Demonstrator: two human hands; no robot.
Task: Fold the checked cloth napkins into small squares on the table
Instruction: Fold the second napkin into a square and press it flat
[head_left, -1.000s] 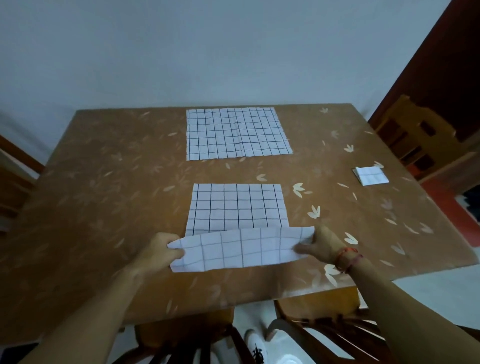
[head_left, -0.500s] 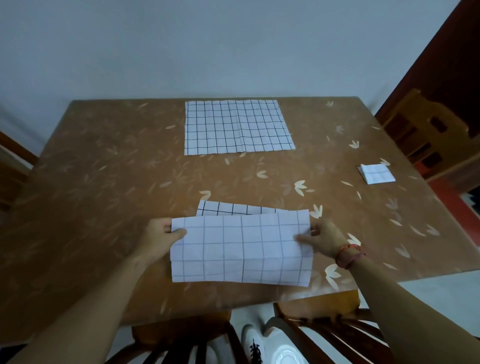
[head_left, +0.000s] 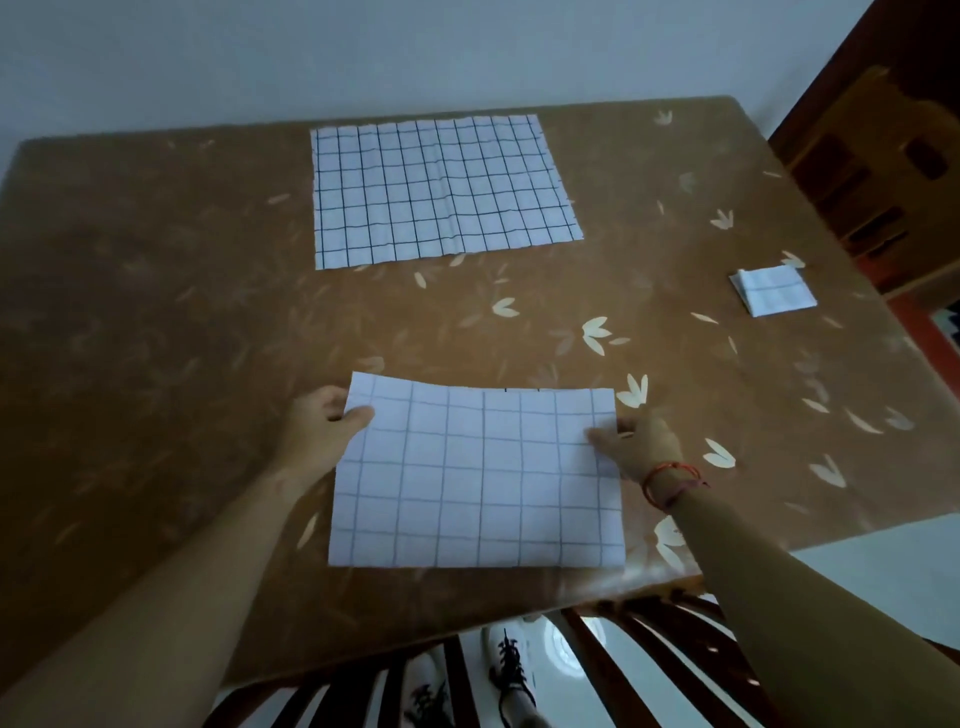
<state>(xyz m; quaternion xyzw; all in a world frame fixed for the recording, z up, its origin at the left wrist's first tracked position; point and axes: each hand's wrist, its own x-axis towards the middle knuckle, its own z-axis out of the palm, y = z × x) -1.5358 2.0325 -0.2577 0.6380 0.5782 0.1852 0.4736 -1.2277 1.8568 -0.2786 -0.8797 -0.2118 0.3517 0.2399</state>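
Observation:
A white napkin with dark checks (head_left: 480, 478) lies doubled over near the table's front edge, its paler back side up. My left hand (head_left: 324, 431) pinches its far left corner and my right hand (head_left: 636, 441) pinches its far right corner. The folded flap almost covers the layer below; only a sliver of darker checks shows at the far edge. A second checked napkin (head_left: 441, 189) lies spread flat at the back of the table. A small folded square napkin (head_left: 774, 291) rests at the right side.
The brown table (head_left: 156, 312) has a leaf-patterned cover. A wooden chair back (head_left: 649, 649) stands just under the front edge, with shoes on the floor below. Another wooden chair (head_left: 883, 166) stands at the right, by a dark door.
Both hands have carried the near edge of the napkin up and over to the far edge, so the cloth went from a narrow lifted strip to a full fold in half.

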